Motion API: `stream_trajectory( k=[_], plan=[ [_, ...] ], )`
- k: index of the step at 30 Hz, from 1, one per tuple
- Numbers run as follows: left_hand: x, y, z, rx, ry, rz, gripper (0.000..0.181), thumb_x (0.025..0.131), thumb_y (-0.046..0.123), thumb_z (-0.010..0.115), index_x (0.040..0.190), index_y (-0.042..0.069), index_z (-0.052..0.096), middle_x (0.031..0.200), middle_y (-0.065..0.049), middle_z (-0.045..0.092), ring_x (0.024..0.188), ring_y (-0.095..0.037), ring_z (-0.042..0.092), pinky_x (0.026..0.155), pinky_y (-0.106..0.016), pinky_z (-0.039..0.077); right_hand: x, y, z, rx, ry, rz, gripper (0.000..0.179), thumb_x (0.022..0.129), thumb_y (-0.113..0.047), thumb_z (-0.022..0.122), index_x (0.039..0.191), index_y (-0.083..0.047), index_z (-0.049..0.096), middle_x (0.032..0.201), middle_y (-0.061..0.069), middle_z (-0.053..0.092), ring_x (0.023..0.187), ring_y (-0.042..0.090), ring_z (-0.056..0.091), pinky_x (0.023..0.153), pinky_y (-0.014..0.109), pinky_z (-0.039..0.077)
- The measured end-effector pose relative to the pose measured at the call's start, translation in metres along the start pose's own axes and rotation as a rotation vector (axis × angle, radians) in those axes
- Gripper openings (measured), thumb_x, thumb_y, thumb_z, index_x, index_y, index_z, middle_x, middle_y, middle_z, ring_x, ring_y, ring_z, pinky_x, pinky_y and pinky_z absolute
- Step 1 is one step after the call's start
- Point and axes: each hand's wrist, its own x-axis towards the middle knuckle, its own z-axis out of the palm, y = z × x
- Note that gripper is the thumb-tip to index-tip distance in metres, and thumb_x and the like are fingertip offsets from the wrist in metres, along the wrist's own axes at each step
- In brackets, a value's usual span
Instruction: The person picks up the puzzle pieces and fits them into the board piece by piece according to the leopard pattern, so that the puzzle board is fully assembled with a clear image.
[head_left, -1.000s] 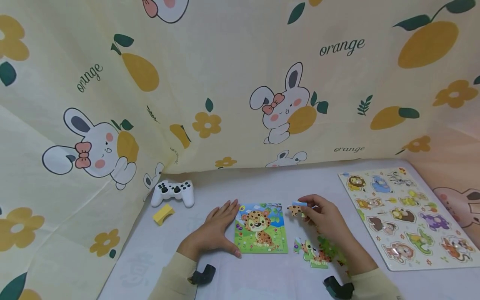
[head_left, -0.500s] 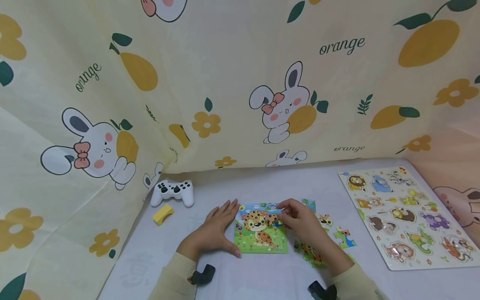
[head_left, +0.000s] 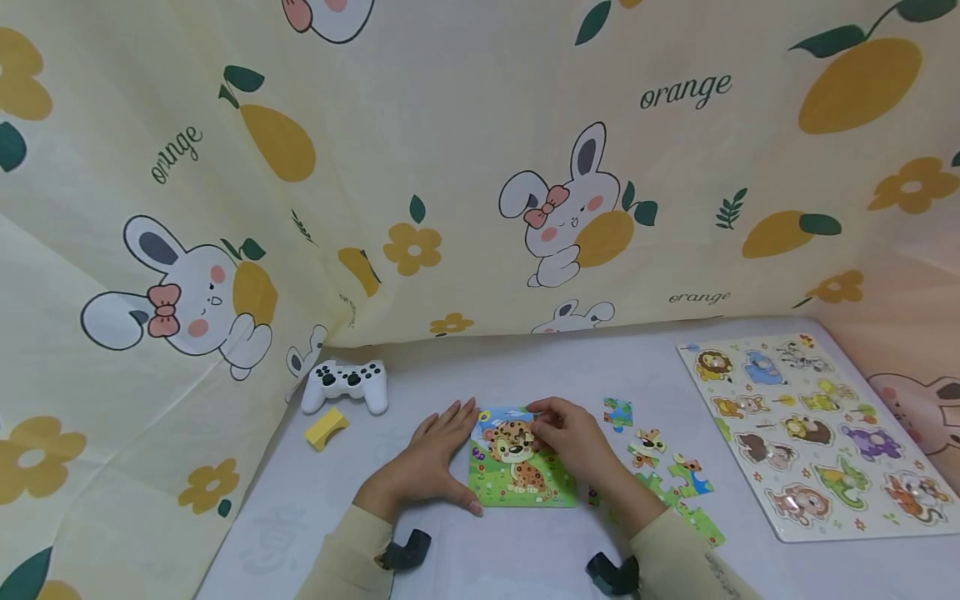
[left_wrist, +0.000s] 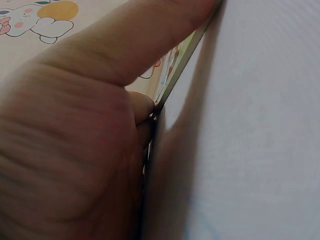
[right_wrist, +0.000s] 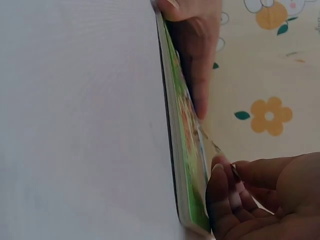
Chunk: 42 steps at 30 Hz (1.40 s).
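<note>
Cream sleeves (head_left: pixel 341 546): two, lowest in the head view, each with a black wrist camera (head_left: pixel 407 550) just beside it.

Left hand (head_left: pixel 431 458): grip spread, lying along the left side of the leopard board; thumb at its lower corner.

Leopard board (head_left: pixel 517 462): square, flat on the white counter (head_left: pixel 487 554), between the hands; upper right part covered by the right hand (head_left: pixel 573 437).

Right hand: grip pinching a thin puzzle piece (right_wrist: pixel 216 147) between thumb and forefinger, over the upper part of the leopard board. The right wrist view gives the piece edge-on and tilted, also the board's pale, thick edge; the head view mostly hides the piece behind fingers. Contact between piece and board: cannot tell.

Loose puzzle pieces (head_left: pixel 647 448): green, blue and spotted, right of the board; some obscured by the right forearm.

Animal board (head_left: pixel 855 521): far right, bearing animal figures, lion at upper left.

Yellow arched block (head_left: pixel 327 428): left, near the controller.

White game controller (head_left: pixel 347 385): behind the block.

Rabbit-and-orange printed cloth (head_left: pixel 450 167): backdrop.
</note>
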Motion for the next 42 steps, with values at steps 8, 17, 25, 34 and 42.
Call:
stream_trajectory(
  k=[8,17,25,34,42],
  plan=[
    [0.001,0.000,0.001,-0.008,0.002,0.000,0.149,0.064,0.070,0.098,0.175,0.012,0.019,0.181,0.004,0.005,0.166,-0.023,-0.004,0.130,-0.054,-0.003,0.004,-0.002,0.005,-0.129,-0.002,0.012,0.030,0.107,-0.009,0.070,0.136,-0.002,0.072,0.101,0.002,0.071,0.087,0.018,0.069,0.080,0.038,0.061],
    [-0.002,0.003,-0.003,-0.007,0.004,-0.001,0.149,0.063,0.070,0.098,0.175,0.012,0.019,0.181,0.002,0.005,0.166,-0.023,-0.004,0.130,-0.054,-0.003,-0.004,-0.005,0.001,-0.377,-0.001,-0.115,0.032,0.105,-0.017,0.076,0.134,-0.004,0.074,0.128,0.009,0.069,0.114,0.029,0.066,0.097,0.051,0.058],
    [-0.002,0.003,-0.002,-0.010,0.002,0.009,0.148,0.064,0.070,0.098,0.175,0.012,0.019,0.182,0.002,0.005,0.166,-0.022,-0.004,0.130,-0.053,-0.003,-0.018,-0.013,0.006,-0.762,-0.257,-0.343,0.052,0.104,-0.026,0.076,0.152,-0.011,0.065,0.160,0.013,0.055,0.147,0.043,0.045,0.110,0.072,0.043],
    [-0.002,0.001,0.000,-0.009,0.008,0.012,0.149,0.063,0.070,0.097,0.175,0.012,0.019,0.181,0.003,0.005,0.166,-0.021,-0.004,0.130,-0.054,-0.003,-0.021,-0.014,0.008,-0.892,-0.337,-0.318,0.067,0.103,-0.040,0.077,0.160,-0.010,0.057,0.167,0.009,0.047,0.153,0.040,0.040,0.115,0.071,0.038],
    [-0.002,0.002,-0.001,-0.014,0.002,0.007,0.148,0.064,0.070,0.097,0.175,0.012,0.019,0.181,0.005,0.005,0.166,-0.020,-0.004,0.130,-0.054,-0.004,-0.022,-0.017,0.007,-0.883,-0.364,-0.302,0.066,0.103,-0.037,0.077,0.159,-0.008,0.058,0.169,0.011,0.045,0.157,0.039,0.035,0.118,0.068,0.037]
  ],
)
